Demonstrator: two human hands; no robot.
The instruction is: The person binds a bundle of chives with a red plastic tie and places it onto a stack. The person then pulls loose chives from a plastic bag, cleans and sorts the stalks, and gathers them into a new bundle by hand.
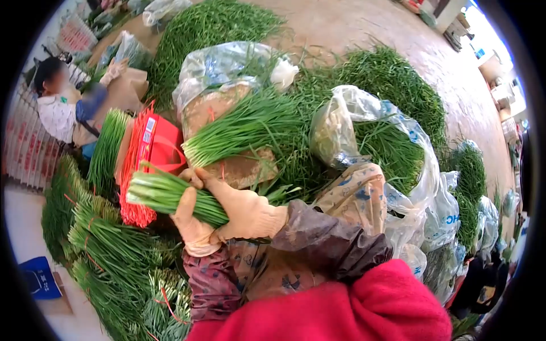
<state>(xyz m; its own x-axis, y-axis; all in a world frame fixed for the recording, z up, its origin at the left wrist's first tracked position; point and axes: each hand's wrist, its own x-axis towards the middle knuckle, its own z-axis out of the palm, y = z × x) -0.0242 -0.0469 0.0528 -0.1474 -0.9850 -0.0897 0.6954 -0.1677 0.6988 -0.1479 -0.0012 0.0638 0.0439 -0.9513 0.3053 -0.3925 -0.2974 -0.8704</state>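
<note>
Both my hands wear pale work gloves and grip one bunch of green chives (162,192), whose cut white ends point left. My left hand (192,223) wraps the bunch from below, thumb up along its near side. My right hand (245,209) closes over it farther toward the leafy end, where the palm hides part of the stalks. Just beyond my hands, a larger heap of loose chives (244,126) rests on a cardboard-brown board (259,167). Beside the bunch, on the left, many thin red ties (138,170) hang by a red plastic basket (166,142).
Tied chive bundles (111,238) are piled at lower left. A clear plastic bag (418,150) holding greens stands to my right, near loose green heaps (392,79). Another person (57,111) sits at upper left by stacked crates (28,148). A blue box (40,278) lies at far left.
</note>
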